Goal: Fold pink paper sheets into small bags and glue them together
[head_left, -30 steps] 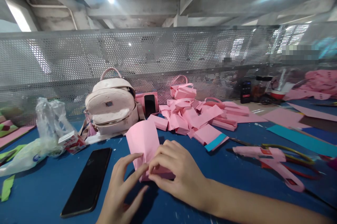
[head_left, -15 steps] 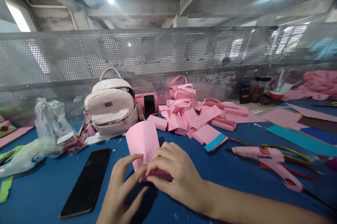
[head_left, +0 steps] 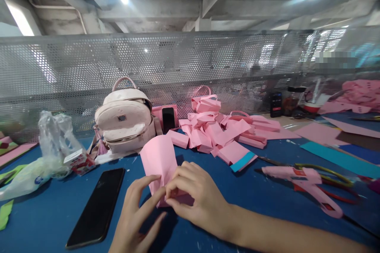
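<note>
Here's my blue tabletop (head_left: 252, 191), marked with small pale flecks. On my left, a dark phone (head_left: 96, 207) lies flat at a slant, a crumpled plastic bag (head_left: 56, 142) behind it with a red-and-white box (head_left: 80, 162) just beside. Up sits the cream backpack (head_left: 124, 116), upright, and right of that, a loose heap of pink paper pieces (head_left: 208, 130)! Over on my right, the pink glue gun (head_left: 314, 195) lies against scissors (head_left: 332, 170), a teal strip (head_left: 338, 158) beyond them. Far left edge: one green scrap (head_left: 5, 214).
</note>
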`<move>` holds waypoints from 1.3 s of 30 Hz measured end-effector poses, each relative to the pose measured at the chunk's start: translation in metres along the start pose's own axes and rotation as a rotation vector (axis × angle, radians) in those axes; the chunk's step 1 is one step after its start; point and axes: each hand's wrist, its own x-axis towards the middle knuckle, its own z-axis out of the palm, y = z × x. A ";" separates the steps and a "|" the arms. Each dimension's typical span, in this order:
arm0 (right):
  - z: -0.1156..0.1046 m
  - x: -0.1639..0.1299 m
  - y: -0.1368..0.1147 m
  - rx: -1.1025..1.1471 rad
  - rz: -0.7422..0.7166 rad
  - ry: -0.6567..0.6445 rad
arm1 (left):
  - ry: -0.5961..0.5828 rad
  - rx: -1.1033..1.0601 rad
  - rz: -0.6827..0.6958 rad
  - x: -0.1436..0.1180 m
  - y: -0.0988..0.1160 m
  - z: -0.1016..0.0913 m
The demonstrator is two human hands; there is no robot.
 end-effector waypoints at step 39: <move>-0.024 0.010 0.001 0.362 0.093 0.019 | -0.041 0.006 -0.020 0.002 0.003 -0.002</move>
